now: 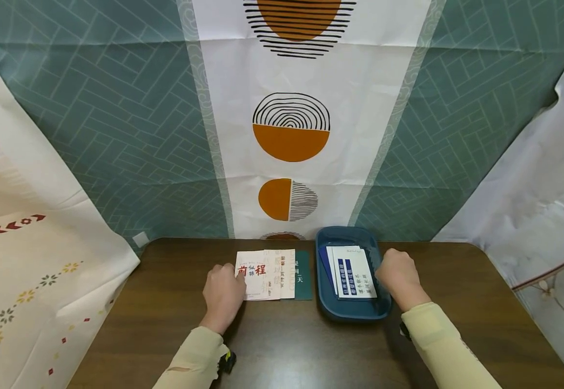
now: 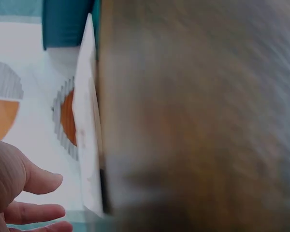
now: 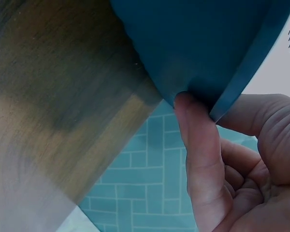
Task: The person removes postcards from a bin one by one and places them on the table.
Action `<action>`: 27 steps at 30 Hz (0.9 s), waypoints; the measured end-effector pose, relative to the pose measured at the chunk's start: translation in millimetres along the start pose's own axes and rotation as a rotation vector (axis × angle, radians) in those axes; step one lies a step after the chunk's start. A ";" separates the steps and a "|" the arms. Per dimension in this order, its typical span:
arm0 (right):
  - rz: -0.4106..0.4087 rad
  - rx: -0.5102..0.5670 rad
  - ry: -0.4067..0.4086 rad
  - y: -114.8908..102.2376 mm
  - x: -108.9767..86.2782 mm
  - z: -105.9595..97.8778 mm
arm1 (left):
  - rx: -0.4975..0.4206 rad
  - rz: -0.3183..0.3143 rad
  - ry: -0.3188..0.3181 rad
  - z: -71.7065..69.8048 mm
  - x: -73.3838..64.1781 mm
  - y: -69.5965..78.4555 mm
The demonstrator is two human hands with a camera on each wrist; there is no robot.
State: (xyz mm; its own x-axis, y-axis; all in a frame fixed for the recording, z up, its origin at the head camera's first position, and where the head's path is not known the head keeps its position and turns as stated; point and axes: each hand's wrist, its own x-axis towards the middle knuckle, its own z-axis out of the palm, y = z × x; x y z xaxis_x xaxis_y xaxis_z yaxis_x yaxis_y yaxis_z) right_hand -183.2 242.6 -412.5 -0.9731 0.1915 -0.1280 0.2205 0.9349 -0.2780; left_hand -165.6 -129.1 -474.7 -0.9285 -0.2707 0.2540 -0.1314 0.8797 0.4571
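A blue plastic basket point(image 1: 345, 312) stands right of centre near the table's far edge. Inside it lie several overlapping cards; a white card point(image 1: 350, 256) with blue and black print is on top. My right hand point(image 1: 400, 278) pinches the basket's right rim between thumb and index finger point(image 3: 200, 150). To the left of the basket, several cards overlap in a row, with a white card point(image 1: 255, 286) with red and black characters at the left and a dark green card point(image 1: 303, 270) at the right. At the row's left end is my left hand point(image 1: 223, 294), its thumb point(image 2: 43, 180) and fingers extended and parted beside the cards.
The dark brown wooden table point(image 1: 272, 346) reaches to a hanging patterned cloth point(image 1: 155, 135) behind it. Pale fabric point(image 1: 29, 270) hangs at the left, and more white fabric point(image 1: 544, 205) at the right.
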 end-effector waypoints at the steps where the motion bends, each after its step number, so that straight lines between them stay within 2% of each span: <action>1: 0.003 0.001 -0.005 -0.4 -0.3 0.4 | 0.005 0.012 0.009 -2.3 0.0 2.9; 7: 0.014 0.006 -0.030 1.7 -6.4 2.4 | -0.044 0.091 0.051 -12.8 -2.0 31.4; 12: 0.029 -0.005 -0.041 8.5 -11.8 0.9 | -0.102 0.186 0.058 -13.0 -7.2 68.9; 17: -0.006 -0.002 -0.017 7.1 -7.0 -1.4 | -0.202 0.300 0.075 -11.6 -7.7 107.9; 23: -0.017 -0.020 -0.019 2.5 -1.6 -5.9 | -0.277 0.336 -0.023 -2.3 -16.7 150.5; 27: -0.014 -0.016 -0.033 0.6 -0.2 -4.6 | -0.278 0.352 -0.116 3.6 -25.3 170.7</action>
State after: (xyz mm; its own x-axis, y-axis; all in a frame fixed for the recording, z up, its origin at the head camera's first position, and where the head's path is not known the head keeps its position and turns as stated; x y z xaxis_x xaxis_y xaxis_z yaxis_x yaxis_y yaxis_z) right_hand -183.2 244.5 -408.3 -0.9733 0.1686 -0.1559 0.2056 0.9422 -0.2646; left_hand -165.7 29.3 -406.1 -0.9348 0.0846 0.3449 0.2817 0.7680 0.5752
